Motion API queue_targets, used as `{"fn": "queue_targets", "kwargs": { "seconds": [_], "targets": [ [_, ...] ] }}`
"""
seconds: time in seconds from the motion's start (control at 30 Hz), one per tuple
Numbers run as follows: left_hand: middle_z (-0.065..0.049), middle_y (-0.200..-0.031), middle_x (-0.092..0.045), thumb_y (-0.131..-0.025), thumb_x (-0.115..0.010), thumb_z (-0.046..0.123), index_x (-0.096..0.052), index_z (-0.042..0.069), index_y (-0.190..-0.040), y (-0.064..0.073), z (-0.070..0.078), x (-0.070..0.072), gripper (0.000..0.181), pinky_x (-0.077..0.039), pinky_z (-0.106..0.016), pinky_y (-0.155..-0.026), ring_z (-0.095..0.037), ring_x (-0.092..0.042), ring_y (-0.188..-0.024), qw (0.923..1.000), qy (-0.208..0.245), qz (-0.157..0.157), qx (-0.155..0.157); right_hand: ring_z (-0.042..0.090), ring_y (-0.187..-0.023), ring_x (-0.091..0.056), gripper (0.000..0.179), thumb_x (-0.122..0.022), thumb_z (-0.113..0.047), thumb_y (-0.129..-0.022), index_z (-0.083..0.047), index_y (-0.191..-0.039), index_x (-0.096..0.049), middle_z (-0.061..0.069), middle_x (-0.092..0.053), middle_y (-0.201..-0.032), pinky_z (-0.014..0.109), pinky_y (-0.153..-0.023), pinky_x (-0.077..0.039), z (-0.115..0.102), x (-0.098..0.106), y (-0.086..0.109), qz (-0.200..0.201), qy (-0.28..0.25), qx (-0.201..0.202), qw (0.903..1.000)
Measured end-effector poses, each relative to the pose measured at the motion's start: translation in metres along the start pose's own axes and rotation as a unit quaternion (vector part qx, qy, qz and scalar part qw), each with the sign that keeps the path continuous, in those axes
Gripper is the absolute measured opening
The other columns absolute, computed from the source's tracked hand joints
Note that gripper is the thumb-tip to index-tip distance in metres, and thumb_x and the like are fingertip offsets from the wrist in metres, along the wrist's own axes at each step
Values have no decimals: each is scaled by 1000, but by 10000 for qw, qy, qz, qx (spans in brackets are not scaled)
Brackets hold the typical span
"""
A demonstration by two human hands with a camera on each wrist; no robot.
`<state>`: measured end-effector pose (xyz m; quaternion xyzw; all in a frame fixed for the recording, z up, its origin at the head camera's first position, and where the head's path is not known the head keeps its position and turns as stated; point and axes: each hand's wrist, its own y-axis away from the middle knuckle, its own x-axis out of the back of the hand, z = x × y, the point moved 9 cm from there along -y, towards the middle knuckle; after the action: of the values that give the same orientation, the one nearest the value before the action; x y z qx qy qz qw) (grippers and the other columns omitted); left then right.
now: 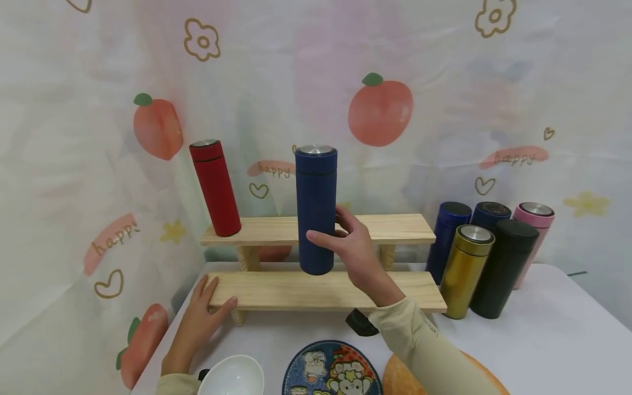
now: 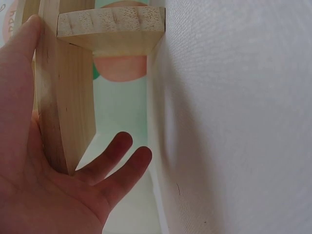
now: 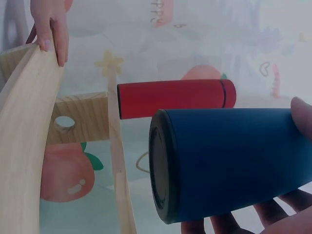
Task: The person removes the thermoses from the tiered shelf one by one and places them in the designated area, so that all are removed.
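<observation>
My right hand (image 1: 359, 254) holds a dark blue thermos (image 1: 316, 208) upright around its lower half, in front of the two-tier wooden shelf. In the right wrist view the dark base of the blue thermos (image 3: 229, 161) shows over the lower board. My left hand (image 1: 199, 315) grips the left end of the lower board (image 1: 316, 291). In the left wrist view, the thumb lies along the board's edge and two fingers (image 2: 124, 168) extend beneath it. On the left end of the upper board (image 1: 266, 230) stands a red thermos (image 1: 216, 189).
Right of the shelf stand several more thermoses: gold (image 1: 466, 271), black (image 1: 503, 269), pink (image 1: 535, 219) and blue ones (image 1: 446, 236). Near the front are a white bowl (image 1: 234, 377), a round patterned mat (image 1: 332, 370) and an orange-brown round item (image 1: 402, 378). A printed curtain (image 1: 444, 82) hangs behind.
</observation>
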<state>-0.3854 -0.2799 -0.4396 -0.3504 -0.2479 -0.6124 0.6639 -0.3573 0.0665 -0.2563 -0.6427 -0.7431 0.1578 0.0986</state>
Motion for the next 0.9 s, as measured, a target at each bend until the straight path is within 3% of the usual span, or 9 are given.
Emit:
{"fn": "queue_targets", "kwargs": {
  "seconds": [0.43, 0.9],
  "targets": [
    [-25, -176, -7, -101, -65, 60, -28, 1, -168, 0, 1, -1, 96, -24, -71, -121, -54, -19, -157, 10000, 9, -39, -10, 44, -138, -56, 73, -76, -10, -97, -8, -163, -43, 17, -52, -157, 64, -115, -41, -1, 32, 31, -30, 291, -201, 9994],
    [-26, -176, -6, -102, -64, 59, -27, 0, -168, 1, 1, 0, 96, -24, -70, -121, -54, -19, -157, 10000, 1, -54, -22, 46, -144, -48, 73, -70, -10, -103, -8, -167, -34, 19, -46, -162, 66, -121, -30, -30, 71, 70, 196, 485, -302, 9982]
  ]
}}
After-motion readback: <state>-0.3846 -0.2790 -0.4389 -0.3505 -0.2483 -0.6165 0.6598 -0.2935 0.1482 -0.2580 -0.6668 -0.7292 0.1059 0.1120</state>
